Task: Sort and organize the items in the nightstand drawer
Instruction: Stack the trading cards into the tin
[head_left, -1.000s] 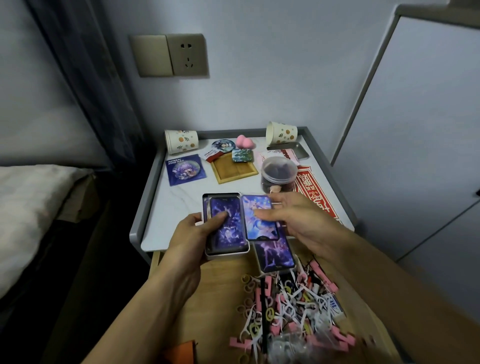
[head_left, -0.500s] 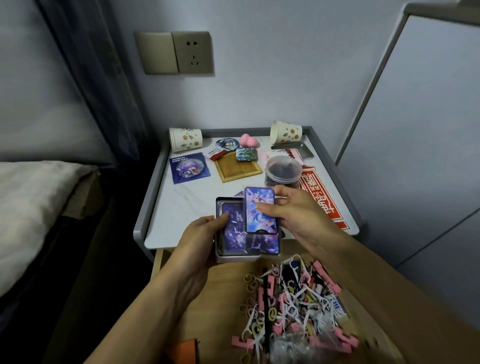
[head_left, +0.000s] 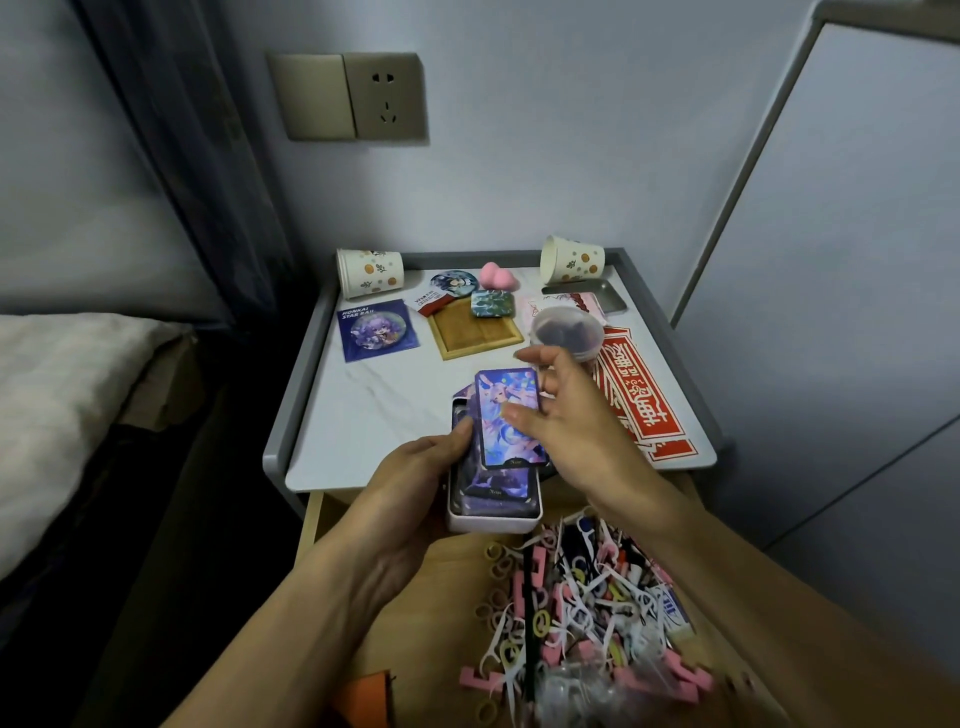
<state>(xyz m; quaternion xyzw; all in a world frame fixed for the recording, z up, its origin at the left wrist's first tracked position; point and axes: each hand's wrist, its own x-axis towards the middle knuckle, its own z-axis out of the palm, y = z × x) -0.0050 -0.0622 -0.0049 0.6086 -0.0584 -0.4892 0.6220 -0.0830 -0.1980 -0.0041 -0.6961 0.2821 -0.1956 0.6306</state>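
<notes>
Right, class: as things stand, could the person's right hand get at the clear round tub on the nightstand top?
Probably yes. The clear tub sits just beyond the right hand, with nothing between them. But that hand is pinching a card over the tin, so it would likely need to release the card first.

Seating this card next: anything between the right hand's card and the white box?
Nothing foreign. The card, held by the right hand, lies over the white box, with only stacked cards beneath. The thumb of the left hand touches its left edge.

Blue badge card: "HONKAI STAR RAIL"; red paper strip: Chinese characters, illegible
</notes>
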